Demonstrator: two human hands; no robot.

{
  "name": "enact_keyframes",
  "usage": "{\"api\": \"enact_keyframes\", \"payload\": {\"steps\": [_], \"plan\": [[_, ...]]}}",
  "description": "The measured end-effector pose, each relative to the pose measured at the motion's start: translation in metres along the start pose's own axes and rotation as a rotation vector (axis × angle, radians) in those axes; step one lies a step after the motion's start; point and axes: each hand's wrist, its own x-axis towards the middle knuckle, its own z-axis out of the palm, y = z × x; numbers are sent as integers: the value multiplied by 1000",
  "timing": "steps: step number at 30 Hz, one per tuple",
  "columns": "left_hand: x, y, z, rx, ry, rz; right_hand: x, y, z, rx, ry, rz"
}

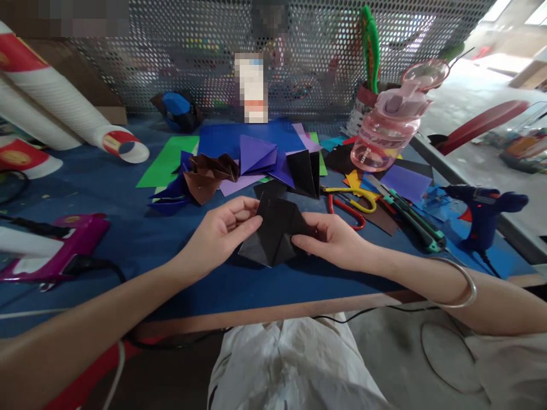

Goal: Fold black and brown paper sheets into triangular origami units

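Observation:
Between both hands is a folded sheet of black paper (276,228), held just above the front part of the blue tabletop. My left hand (233,222) pinches its left edge between thumb and fingers. On the opposite side my right hand (327,238) grips the paper, thumb on the near face and fingers partly hidden behind it. Past the paper lie other folded pieces: a brown one (205,176), a purple one (256,154), a dark blue one (171,196) and a black one (304,172). Scissors (356,206) with red and yellow handles rest right of them.
To the right are a utility knife (416,222), a blue glue gun (482,208) and a pink water bottle (387,134). A purple power strip (81,245) and white-and-red paper tubes (72,97) are at the left. A perforated metal panel (179,68) closes the back.

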Motion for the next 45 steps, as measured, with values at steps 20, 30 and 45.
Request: {"api": "enact_keyframes", "payload": {"steps": [20, 30, 45], "plan": [[-3, -7, 2, 60, 9, 124, 4, 3, -1, 61, 165, 81], [-11, -8, 4, 353, 13, 330, 5, 1, 0, 235, 160, 195], [-18, -13, 9, 683, 326, 713, 1, 6, 3, -28, 151, -9]]}}
